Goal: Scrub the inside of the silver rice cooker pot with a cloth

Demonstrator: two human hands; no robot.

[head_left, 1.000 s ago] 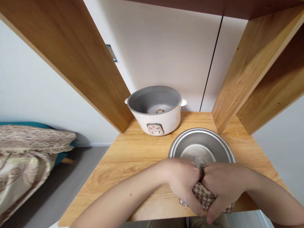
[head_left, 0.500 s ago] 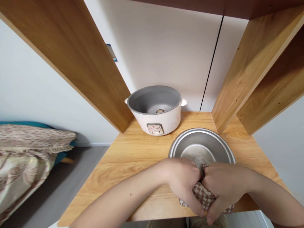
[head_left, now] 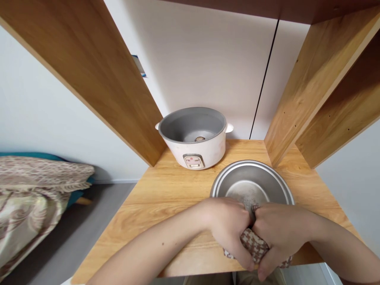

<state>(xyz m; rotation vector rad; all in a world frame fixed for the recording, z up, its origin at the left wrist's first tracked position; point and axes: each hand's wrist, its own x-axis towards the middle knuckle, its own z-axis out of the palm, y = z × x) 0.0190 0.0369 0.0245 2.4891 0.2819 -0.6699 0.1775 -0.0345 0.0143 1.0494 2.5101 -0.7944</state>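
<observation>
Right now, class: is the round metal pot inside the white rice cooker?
No, the round metal pot stands apart from the white rice cooker.

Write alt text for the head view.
The left hand and right hand grip a checked cloth by the near rim of a metal pot on a wooden shelf. An open white rice cooker stands behind it.

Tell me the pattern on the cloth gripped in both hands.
Brown-and-white houndstooth on the cloth; head view shows it best.
</observation>
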